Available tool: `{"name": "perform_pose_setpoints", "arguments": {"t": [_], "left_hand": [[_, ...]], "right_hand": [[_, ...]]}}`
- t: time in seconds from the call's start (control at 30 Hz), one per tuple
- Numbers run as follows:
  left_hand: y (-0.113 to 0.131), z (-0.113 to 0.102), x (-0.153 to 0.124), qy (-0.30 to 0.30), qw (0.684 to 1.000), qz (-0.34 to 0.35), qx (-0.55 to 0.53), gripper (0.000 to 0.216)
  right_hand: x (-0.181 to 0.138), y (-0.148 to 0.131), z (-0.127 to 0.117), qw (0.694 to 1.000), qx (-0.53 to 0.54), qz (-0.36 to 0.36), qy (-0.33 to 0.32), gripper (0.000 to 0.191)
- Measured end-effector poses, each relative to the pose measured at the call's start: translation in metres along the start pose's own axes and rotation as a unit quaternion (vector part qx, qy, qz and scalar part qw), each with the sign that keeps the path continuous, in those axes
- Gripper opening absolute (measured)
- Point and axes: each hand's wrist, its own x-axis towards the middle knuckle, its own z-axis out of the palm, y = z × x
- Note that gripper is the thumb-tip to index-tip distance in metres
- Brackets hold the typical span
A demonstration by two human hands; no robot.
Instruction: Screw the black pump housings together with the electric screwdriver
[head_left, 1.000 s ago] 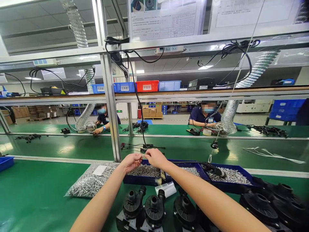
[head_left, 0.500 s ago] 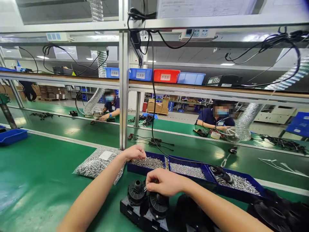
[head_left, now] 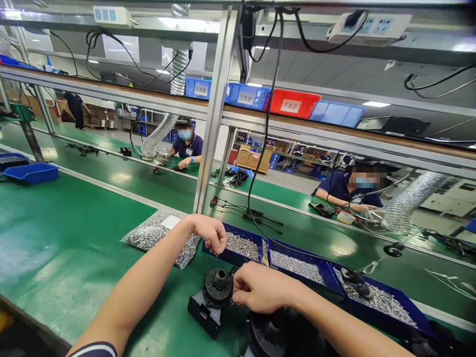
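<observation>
My left hand (head_left: pixel 210 234) is closed in a pinch at the front left of the blue bin (head_left: pixel 232 257) of long silver screws (head_left: pixel 243 246). A tiny tip shows below its fingers, too small to name. My right hand (head_left: pixel 256 287) is curled closed, with thin silver screws (head_left: pixel 232 300) poking out at its fingertips. Just left of it stands a black round blower (head_left: pixel 217 287) on a grey and black base. A second black blower (head_left: pixel 265 333) is partly hidden under my right hand and forearm.
A clear bag of screws (head_left: pixel 148 235) lies left of the bins. Two more blue bins hold small metal parts (head_left: pixel 297 265) and screws (head_left: pixel 390 302); a black tool (head_left: pixel 357 282) hangs over the right one. A metal post (head_left: pixel 215 114) rises behind. Two masked people work across the bench.
The view has tilted and shifted. My left hand has come from over the screw bin to its front edge, fingers pointing down. The two blowers, side by side before, now stand apart.
</observation>
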Motion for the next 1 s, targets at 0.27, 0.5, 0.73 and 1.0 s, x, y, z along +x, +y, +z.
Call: {"name": "perform_pose_setpoints", "arguments": {"t": [0.27,0.5,0.73,1.0], "left_hand": [[0.004,-0.006,-0.007,0.007,1.000,0.012,0.021,0.015],[0.007,-0.007,-0.013,0.007,0.999,0.021,0.028,0.019],[0.009,-0.007,-0.015,-0.001,0.999,0.027,0.030,0.020],[0.006,-0.006,-0.012,-0.061,0.998,0.009,0.033,0.016]], "right_hand": [[0.005,-0.002,-0.005,0.999,-0.007,0.044,-0.022,0.030],[0.005,-0.020,-0.001,0.997,-0.051,0.056,-0.011,0.025],[-0.008,-0.031,0.019,0.972,-0.216,0.096,0.015,0.014],[-0.023,-0.019,0.021,0.936,-0.208,-0.216,0.186,0.013]]}}
